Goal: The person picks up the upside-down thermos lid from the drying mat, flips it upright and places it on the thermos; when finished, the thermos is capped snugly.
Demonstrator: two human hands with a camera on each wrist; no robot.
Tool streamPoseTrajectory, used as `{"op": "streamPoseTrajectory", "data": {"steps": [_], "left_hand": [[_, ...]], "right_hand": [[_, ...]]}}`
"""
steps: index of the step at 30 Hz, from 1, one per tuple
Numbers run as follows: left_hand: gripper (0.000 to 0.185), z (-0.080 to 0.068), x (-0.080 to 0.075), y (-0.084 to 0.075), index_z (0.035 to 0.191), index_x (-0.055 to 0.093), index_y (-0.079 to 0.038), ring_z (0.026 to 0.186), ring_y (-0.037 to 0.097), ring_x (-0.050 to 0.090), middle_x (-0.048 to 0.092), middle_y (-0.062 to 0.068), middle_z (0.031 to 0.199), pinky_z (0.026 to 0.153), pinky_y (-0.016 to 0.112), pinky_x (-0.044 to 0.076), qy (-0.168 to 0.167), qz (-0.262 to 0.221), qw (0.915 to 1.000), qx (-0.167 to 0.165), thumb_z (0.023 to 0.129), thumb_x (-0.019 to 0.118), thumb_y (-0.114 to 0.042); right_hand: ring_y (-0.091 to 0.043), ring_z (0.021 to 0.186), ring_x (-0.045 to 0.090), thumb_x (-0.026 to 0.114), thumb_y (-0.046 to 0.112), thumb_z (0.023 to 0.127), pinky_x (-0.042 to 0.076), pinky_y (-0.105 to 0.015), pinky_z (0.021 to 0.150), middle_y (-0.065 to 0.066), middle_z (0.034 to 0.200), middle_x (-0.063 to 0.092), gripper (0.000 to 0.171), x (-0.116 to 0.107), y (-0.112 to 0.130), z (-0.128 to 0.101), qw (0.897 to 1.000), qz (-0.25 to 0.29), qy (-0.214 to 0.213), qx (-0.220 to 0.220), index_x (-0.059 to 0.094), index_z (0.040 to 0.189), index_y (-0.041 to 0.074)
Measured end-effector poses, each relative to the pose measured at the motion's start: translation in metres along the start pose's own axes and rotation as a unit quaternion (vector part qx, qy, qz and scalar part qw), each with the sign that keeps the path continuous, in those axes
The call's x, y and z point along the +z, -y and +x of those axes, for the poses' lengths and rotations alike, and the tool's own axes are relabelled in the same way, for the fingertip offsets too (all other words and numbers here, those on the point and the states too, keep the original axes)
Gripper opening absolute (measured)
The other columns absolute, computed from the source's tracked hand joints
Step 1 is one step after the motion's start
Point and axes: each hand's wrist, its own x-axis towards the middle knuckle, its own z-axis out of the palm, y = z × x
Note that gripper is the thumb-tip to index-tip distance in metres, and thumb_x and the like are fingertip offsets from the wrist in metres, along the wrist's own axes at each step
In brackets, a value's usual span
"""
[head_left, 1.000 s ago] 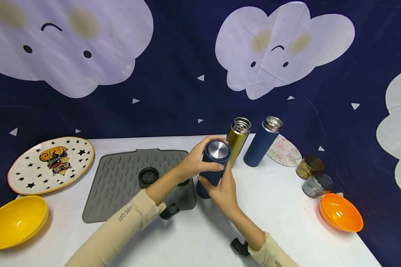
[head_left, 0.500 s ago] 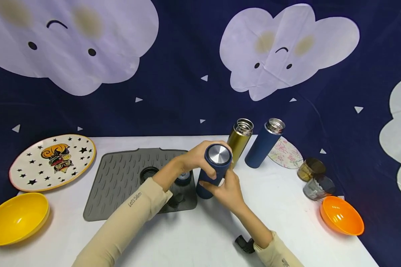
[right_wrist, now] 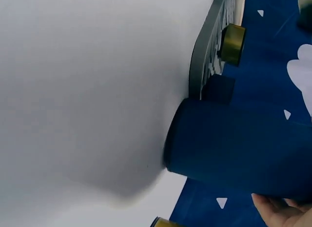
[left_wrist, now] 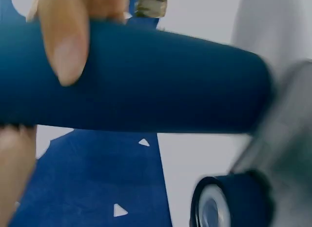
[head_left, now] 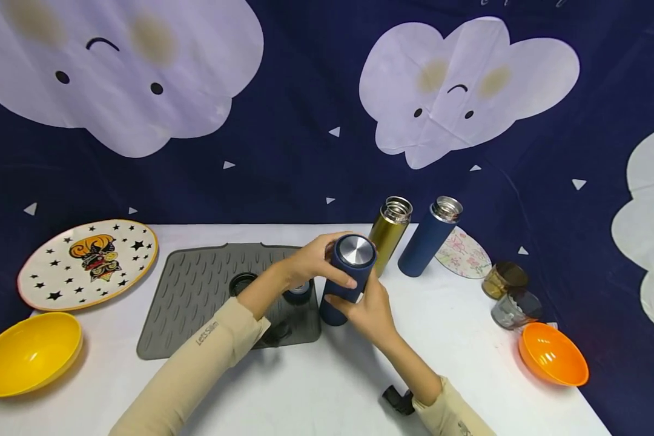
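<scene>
A navy blue flask [head_left: 349, 278] with a steel-topped lid stands on the white table [head_left: 316, 387] at the right edge of the grey mat [head_left: 196, 297]. My left hand [head_left: 310, 263] grips its upper part around the lid. Just below, my right hand [head_left: 367, 309] holds the body. In the left wrist view the flask [left_wrist: 146, 80] fills the frame with a fingertip [left_wrist: 63, 41] curled over it. In the right wrist view the flask's base [right_wrist: 239, 144] rests on the table [right_wrist: 87, 90] beside the mat [right_wrist: 209, 56].
An open gold flask [head_left: 389, 233] and an open blue flask [head_left: 427, 239] stand behind. Two loose caps [head_left: 241, 283] [head_left: 298, 292] lie on the mat. A starred plate [head_left: 87, 263] and yellow bowl [head_left: 27, 354] sit left; two glass jars [head_left: 509, 293] and an orange bowl [head_left: 553, 362] sit right.
My left wrist has shifted on the lid, uncovering a small blue cap on the mat. The flask stays in place in both hands.
</scene>
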Motion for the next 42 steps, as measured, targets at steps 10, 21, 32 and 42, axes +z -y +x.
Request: {"op": "streamPoseTrajectory", "data": {"steps": [10,21,32,42], "left_hand": [[0.064,-0.106,-0.013,0.018,0.142,0.048,-0.004,0.140,0.030,0.043,0.049,0.015,0.147,0.119,0.034,0.030,-0.294,0.126,0.9468,-0.031,0.085,0.077,-0.006],[0.067,-0.157,-0.036,0.033,0.146,0.044,-0.001,0.144,0.038,0.035,0.043,0.020,0.152,0.120,0.043,0.028,-0.381,0.196,0.8840,-0.187,0.087,0.075,-0.010],[0.095,-0.146,-0.048,0.051,0.148,0.036,0.004,0.132,0.052,0.042,0.043,0.031,0.147,0.105,0.065,0.038,-0.306,0.340,0.8449,-0.277,0.072,0.088,-0.015],[0.079,-0.144,-0.039,0.045,0.137,0.047,0.007,0.117,0.047,0.057,0.059,0.028,0.128,0.095,0.060,0.048,-0.330,0.390,0.8348,-0.206,0.067,0.085,0.001]], "right_hand": [[-0.040,0.111,0.064,0.090,0.020,0.069,0.050,-0.052,0.096,-0.021,0.122,0.064,0.084,0.010,-0.002,0.061,0.997,-0.012,-0.065,0.045,0.042,0.136,0.003],[-0.042,0.111,0.063,0.086,0.030,0.074,0.049,-0.055,0.095,-0.022,0.119,0.064,0.081,0.028,-0.022,0.099,0.988,-0.055,-0.083,0.117,0.041,0.136,0.005],[-0.041,0.131,0.049,0.086,0.030,0.076,0.040,-0.053,0.109,-0.024,0.143,0.047,0.099,0.026,-0.015,0.082,0.992,-0.015,-0.026,0.120,0.026,0.150,0.002],[-0.037,0.126,0.053,0.079,0.020,0.082,0.050,-0.049,0.098,-0.024,0.142,0.045,0.086,0.016,0.005,0.022,0.978,0.094,0.032,0.184,0.030,0.151,0.001]]}}
